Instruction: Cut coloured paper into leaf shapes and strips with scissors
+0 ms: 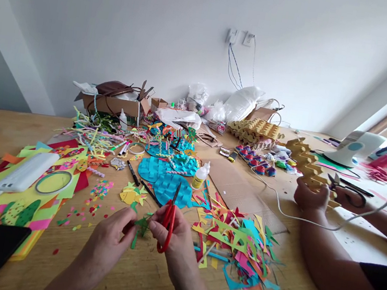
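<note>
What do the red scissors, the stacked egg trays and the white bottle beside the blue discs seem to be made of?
Red scissors: apparently smooth plastic handles, being evenly bright red; the thin, dark blades are probably metal.
Stacked egg trays: likely matte molded pulp, judging by the dull tan, cupped surface.
White bottle: probably smooth plastic, from its pale, squeezable-looking body.

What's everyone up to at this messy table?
The person's right hand holds red scissors, blades pointing away, and the left hand holds a small green paper piece. To the right, a co-worker's hand grips an egg-carton section; black scissors are at their other hand. Colored paper scraps lie piled on the table, and a glue bottle stands by blue paper shapes.
</note>
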`<state>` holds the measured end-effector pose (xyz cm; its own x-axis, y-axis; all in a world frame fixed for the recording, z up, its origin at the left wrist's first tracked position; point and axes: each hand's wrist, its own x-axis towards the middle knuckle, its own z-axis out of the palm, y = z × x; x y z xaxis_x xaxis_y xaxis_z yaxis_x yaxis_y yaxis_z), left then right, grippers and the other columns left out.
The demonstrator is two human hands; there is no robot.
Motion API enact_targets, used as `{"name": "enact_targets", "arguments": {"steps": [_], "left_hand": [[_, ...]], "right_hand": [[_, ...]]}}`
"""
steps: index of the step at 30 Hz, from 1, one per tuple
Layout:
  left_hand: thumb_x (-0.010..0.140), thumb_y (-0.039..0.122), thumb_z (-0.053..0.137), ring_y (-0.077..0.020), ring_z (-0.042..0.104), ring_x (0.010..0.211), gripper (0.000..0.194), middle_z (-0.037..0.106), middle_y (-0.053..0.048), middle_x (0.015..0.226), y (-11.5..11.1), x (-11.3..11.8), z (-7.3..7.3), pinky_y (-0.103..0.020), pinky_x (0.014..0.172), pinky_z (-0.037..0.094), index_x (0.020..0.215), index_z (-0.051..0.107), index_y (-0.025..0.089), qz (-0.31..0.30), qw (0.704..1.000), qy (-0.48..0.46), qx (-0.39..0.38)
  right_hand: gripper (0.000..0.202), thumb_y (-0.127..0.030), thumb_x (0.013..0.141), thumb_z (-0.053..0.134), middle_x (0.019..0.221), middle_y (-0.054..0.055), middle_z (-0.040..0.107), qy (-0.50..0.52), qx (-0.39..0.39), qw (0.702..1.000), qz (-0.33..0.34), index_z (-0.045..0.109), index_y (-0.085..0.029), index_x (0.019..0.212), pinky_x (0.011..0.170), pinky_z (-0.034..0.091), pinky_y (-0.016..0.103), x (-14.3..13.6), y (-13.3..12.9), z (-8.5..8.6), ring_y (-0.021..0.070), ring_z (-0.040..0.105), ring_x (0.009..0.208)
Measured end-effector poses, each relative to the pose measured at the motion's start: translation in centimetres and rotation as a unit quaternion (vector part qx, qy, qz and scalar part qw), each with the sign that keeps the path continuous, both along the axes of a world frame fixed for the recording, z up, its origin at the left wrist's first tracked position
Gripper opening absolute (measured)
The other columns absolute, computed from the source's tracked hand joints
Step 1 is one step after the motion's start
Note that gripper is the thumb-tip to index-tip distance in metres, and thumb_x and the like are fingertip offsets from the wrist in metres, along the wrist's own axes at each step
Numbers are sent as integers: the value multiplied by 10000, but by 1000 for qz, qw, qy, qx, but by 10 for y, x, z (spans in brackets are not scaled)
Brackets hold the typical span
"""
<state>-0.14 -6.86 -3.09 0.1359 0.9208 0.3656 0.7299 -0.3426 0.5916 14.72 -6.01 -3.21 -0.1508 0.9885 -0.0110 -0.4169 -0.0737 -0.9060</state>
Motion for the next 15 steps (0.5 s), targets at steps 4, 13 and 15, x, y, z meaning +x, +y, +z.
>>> {"name": "enact_targets", "arguments": {"steps": [4,13,15], "left_hand": [[691,193,493,-115,454,462,115,447,60,496,-3,2,1,-203,461,348,577,483,205,0,993,-87,-85],[662,255,594,-111,459,504,107,507,52,522,-6,-1,8,-207,489,386,628,519,188,-29,871,-393,-295],[678,253,604,-103,460,532,101,518,50,571,-9,-2,11,-203,508,392,651,533,186,-37,846,-435,-307]], "right_hand": [[298,-261,554,741,610,-47,543,1,19,1000,-21,516,-187,735,497,368,198,-3,4,-3,90,463,537],[242,-280,619,709,675,-30,544,-61,48,993,-90,527,-187,750,529,375,207,14,9,6,106,484,599],[234,-271,630,706,683,-27,561,-62,40,994,-83,530,-183,757,536,373,205,16,8,6,102,486,599]]}}
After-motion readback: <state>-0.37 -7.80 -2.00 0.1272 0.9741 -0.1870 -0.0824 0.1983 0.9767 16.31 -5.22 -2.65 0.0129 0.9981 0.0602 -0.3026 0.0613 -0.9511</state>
